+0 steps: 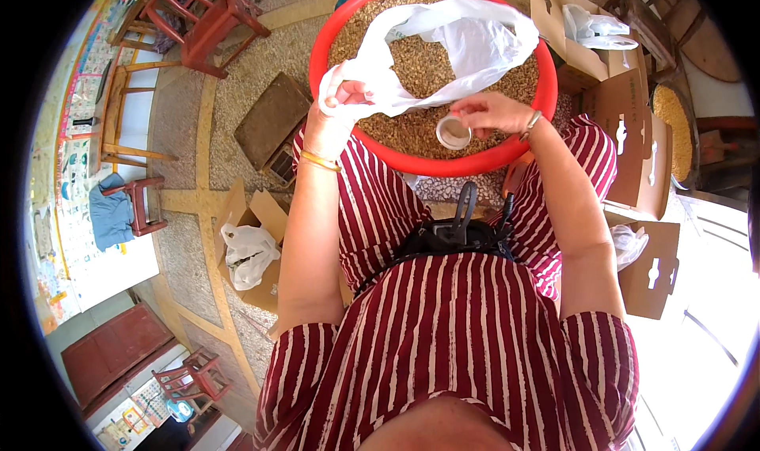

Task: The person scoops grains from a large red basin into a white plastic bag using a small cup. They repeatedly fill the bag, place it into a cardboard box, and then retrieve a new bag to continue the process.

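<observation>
A large red basin (546, 95) in front of me holds a heap of small brown grains or seeds (419, 63); their exact kind is too small to tell. Over its left side, my left hand (339, 95) grips the edge of a white plastic bag (483, 51), whose mouth hangs wide apart above the grains. My right hand (495, 115) has its fingers closed on the rim of a small pale cup (454, 132), tilted so that its inside shows. The cup is over the near right part of the basin, just below the bag's edge.
Cardboard boxes (621, 126) stand to the right, with a plastic bag (598, 28) on one. Left of the basin is a brown wooden stool (273, 123); nearer me, an open carton (273, 214) holds a white bag (249, 255). A red chair (210, 39) stands farther left.
</observation>
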A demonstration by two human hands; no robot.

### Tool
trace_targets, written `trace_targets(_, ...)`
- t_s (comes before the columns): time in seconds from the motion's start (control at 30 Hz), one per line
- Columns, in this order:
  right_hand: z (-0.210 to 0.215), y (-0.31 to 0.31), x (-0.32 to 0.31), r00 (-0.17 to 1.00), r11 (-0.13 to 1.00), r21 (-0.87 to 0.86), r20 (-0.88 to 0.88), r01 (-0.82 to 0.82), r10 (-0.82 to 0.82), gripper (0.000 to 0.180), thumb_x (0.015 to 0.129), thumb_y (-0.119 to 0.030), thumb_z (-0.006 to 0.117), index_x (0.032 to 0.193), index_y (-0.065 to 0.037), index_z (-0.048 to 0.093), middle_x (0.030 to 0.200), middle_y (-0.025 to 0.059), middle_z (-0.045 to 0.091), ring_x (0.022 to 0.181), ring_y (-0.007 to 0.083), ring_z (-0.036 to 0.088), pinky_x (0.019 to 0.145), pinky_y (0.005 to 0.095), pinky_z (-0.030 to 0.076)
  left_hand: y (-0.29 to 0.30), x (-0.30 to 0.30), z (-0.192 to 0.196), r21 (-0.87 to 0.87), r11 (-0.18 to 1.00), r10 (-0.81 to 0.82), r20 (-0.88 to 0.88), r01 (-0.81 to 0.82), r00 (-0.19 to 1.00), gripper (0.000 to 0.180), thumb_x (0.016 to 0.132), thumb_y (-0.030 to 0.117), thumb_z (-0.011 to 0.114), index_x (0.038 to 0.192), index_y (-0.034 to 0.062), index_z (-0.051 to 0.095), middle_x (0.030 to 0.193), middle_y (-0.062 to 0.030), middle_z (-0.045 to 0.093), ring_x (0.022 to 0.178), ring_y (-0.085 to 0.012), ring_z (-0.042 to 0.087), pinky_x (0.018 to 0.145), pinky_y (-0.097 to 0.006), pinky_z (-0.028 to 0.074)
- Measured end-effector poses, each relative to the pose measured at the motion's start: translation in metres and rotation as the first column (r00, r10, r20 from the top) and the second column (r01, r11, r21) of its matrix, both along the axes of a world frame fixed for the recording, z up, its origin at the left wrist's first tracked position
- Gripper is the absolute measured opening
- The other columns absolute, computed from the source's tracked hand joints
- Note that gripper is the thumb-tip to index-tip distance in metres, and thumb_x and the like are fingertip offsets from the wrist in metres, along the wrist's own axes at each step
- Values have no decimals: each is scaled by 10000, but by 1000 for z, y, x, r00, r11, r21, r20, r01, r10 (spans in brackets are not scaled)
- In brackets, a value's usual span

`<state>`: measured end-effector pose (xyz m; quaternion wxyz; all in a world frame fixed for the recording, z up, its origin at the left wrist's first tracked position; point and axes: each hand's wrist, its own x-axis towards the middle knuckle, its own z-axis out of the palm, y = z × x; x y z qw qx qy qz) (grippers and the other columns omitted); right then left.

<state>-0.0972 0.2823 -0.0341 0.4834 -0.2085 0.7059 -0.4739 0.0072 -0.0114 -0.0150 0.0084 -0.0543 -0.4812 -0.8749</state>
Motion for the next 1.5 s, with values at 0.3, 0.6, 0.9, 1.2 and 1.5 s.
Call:
trace_targets(0.3,-79,-14,-12,657,794,525,-720,307,221,387,734,-363,599,993,-77,573,1004,171,575,943,300,562,831,375,456,1,-1,4,17,1000,-8,22,8,1000,740,698,477,670,1279,100,409,1032,-104,564,975,-244,542,902,-394,416)
trace_targets(0.6,-107,-28,-9,866,922,367,-493,120,84,481,725,-335,639,1070,-12,554,776,148,616,708,258,610,658,346,507,2,-1,6,48,999,-5,52,2,999,732,693,479,677,1270,107,422,1013,-94,574,960,-231,551,878,-379,432)
trace_targets(0.9,-22,2,-11,987,993,95,142,69,-82,496,785,-349,613,1125,0,523,742,63,623,566,117,587,517,266,509,2,-2,4,-9,1000,27,73,-27,997,770,699,516,650,1300,111,388,1018,-82,568,962,-220,544,863,-376,433)
trace_targets(1.2,37,4,-8,907,819,-407,292,404,-303,479,803,-256,621,1185,-7,478,806,58,595,627,127,605,585,246,533,-2,-2,-3,19,999,-45,16,44,999,698,758,468,611,1310,111,378,1019,-97,562,972,-238,534,901,-396,413)
trace_targets(1.5,6,-32,-18,455,846,-326,-731,421,-508,463,724,-198,679,1154,-129,524,1025,115,527,701,170,605,655,286,518,2,-2,1,23,997,-78,34,77,996,671,756,453,618,1293,114,403,1002,-103,560,976,-250,532,915,-412,407)
